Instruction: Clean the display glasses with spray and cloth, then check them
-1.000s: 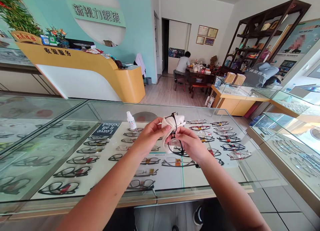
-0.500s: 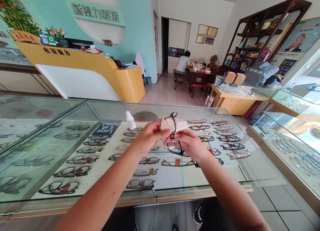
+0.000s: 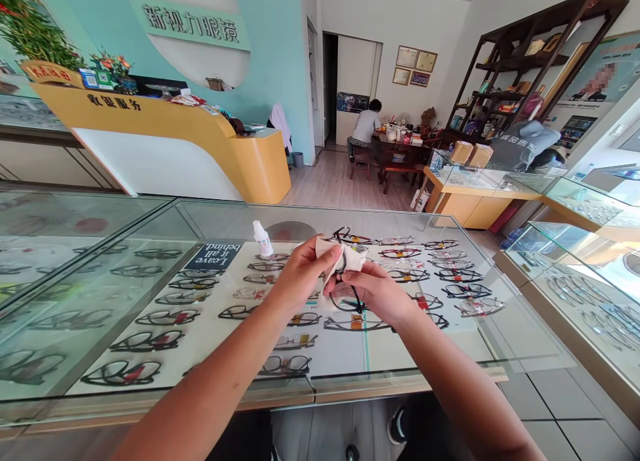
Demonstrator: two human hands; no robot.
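Observation:
Above the glass display case (image 3: 320, 400), my left hand (image 3: 304, 274) pinches a pale cleaning cloth (image 3: 327, 254), its thumb pressed over the cloth. The cloth is folded around part of a dark-framed pair of eyeglasses (image 3: 358, 302). My right hand (image 3: 384, 292) grips the same eyeglasses from the other side, with its fingers close to the cloth. One lens hangs below the fingers; the other is hidden by cloth and hands. Left of my hands, a small white bottle (image 3: 263, 240) stands upright on the glass top.
Rows of eyeglasses (image 3: 146, 341) lie inside the case under the glass, beside a dark printed card (image 3: 215, 256). Another glass case (image 3: 583, 268) stands to the right. A yellow counter (image 3: 260, 168) is behind. Farther back, a person (image 3: 365, 126) sits at a dark table.
The left hand has shifted slightly, and the cloth is now folded more closely over the frame. The upper arm of the eyeglasses has tipped lower. The bottle stays put.

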